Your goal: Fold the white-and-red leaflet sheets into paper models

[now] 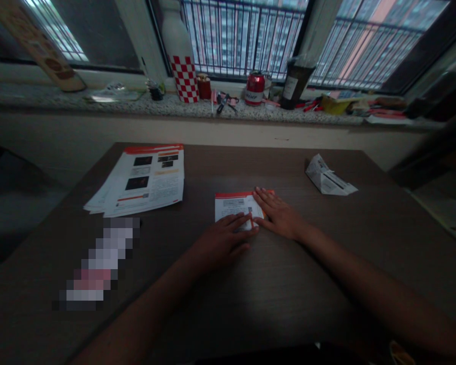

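A folded sheet of printed paper (230, 204) with a red band along its top lies flat on the dark table (197, 314). My left hand (228, 238) rests across its lower edge, palm down, with the fingers stretched out. On its right side my right hand (277, 213) presses down with flat, spread fingers. The fingertips of both hands are close together near the paper's lower right corner, and they hide part of that side.
A stack of printed sheets (155, 177) lies at the table's back left, with a pixelated object (102, 258) below it. A folded paper piece (327, 177) stands at the back right. The windowsill holds a checkered bottle (184, 76), a red can (255, 88) and a dark bottle (294, 86).
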`<state>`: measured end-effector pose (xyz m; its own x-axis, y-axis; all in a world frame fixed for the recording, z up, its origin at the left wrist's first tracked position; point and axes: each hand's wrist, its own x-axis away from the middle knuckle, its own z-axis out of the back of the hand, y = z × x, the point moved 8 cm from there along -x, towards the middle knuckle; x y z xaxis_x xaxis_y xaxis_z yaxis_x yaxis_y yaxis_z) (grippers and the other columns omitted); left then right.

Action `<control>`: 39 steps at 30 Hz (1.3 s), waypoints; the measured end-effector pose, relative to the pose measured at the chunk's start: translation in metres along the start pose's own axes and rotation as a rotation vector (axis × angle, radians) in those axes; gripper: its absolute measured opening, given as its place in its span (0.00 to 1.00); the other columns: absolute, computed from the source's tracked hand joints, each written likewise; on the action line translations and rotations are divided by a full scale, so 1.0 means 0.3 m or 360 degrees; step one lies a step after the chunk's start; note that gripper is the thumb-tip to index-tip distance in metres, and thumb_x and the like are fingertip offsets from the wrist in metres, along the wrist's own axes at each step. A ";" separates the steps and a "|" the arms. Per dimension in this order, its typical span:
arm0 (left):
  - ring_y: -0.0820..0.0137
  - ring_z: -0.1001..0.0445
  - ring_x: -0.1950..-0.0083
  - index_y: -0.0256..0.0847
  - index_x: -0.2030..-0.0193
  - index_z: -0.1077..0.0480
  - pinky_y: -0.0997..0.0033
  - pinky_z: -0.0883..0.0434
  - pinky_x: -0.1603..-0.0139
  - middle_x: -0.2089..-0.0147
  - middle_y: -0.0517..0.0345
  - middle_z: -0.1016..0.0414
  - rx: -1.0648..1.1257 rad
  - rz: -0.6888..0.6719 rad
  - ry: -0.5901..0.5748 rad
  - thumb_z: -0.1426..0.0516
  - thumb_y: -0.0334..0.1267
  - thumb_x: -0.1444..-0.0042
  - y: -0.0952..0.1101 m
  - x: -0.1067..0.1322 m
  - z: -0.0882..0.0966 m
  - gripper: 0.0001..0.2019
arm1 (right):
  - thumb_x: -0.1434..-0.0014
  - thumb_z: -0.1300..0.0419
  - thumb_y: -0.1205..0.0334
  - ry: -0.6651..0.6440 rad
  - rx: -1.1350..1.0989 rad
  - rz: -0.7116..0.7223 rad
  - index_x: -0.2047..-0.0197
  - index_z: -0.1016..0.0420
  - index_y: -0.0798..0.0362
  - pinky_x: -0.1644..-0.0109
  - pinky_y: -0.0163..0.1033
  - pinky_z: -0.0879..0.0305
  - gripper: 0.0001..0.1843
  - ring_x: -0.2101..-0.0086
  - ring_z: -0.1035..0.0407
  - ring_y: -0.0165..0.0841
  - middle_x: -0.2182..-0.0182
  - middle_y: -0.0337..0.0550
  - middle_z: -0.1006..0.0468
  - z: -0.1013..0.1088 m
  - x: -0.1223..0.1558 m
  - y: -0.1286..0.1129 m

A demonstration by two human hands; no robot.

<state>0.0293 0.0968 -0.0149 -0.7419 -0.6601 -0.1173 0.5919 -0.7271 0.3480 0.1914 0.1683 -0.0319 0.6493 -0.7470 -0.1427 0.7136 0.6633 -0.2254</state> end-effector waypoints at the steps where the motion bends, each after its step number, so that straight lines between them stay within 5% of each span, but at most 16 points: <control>1: 0.56 0.47 0.20 0.57 0.25 0.39 0.49 0.42 0.24 0.20 0.57 0.45 0.0013 -0.0011 -0.0004 0.45 0.46 0.27 -0.002 0.002 0.000 0.25 | 0.27 0.49 0.39 0.0002 0.0000 -0.0001 0.18 0.67 0.48 0.22 0.60 0.56 0.46 0.24 0.60 0.46 0.22 0.52 0.57 0.000 0.001 0.000; 8: 0.53 0.50 0.19 0.56 0.27 0.35 0.47 0.43 0.23 0.18 0.56 0.51 0.0096 -0.0075 -0.0034 0.43 0.46 0.28 -0.002 0.011 0.015 0.24 | 0.27 0.51 0.36 0.0024 0.0052 -0.0019 0.19 0.61 0.51 0.22 0.59 0.55 0.45 0.24 0.59 0.46 0.22 0.54 0.55 -0.001 0.004 0.001; 27: 0.55 0.47 0.20 0.52 0.34 0.27 0.44 0.41 0.24 0.22 0.55 0.41 0.0206 -0.0025 0.0031 0.42 0.41 0.28 0.004 0.005 0.028 0.18 | 0.29 0.47 0.35 0.0090 -0.0047 -0.0016 0.18 0.65 0.49 0.22 0.61 0.55 0.50 0.24 0.60 0.47 0.22 0.52 0.56 0.020 0.006 -0.014; 31: 0.54 0.48 0.20 0.51 0.34 0.27 0.43 0.40 0.24 0.21 0.53 0.42 0.0220 -0.0018 0.0002 0.41 0.41 0.29 0.005 0.006 0.027 0.18 | 0.28 0.45 0.42 0.0141 -0.0073 0.0080 0.20 0.53 0.45 0.23 0.63 0.53 0.40 0.25 0.55 0.46 0.22 0.49 0.51 0.068 0.034 -0.049; 35: 0.53 0.48 0.20 0.51 0.33 0.28 0.42 0.40 0.24 0.21 0.53 0.42 0.0233 0.0016 -0.0005 0.41 0.41 0.29 0.000 0.010 0.027 0.19 | 0.27 0.44 0.48 0.0102 -0.0155 0.0120 0.28 0.33 0.46 0.29 0.60 0.38 0.28 0.30 0.40 0.46 0.27 0.50 0.36 0.087 0.079 -0.080; 39: 0.53 0.47 0.20 0.52 0.32 0.29 0.41 0.41 0.24 0.21 0.53 0.42 0.0241 -0.0007 -0.0007 0.41 0.41 0.29 0.000 0.013 0.018 0.20 | 0.27 0.44 0.51 0.0088 -0.0252 0.0137 0.34 0.26 0.46 0.34 0.58 0.31 0.22 0.34 0.33 0.47 0.32 0.50 0.29 0.079 0.102 -0.097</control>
<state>0.0247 0.0952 -0.0103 -0.7458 -0.6561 -0.1151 0.5349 -0.6928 0.4837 0.1966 0.1273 -0.0070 0.6876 -0.6921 -0.2197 0.6031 0.7128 -0.3581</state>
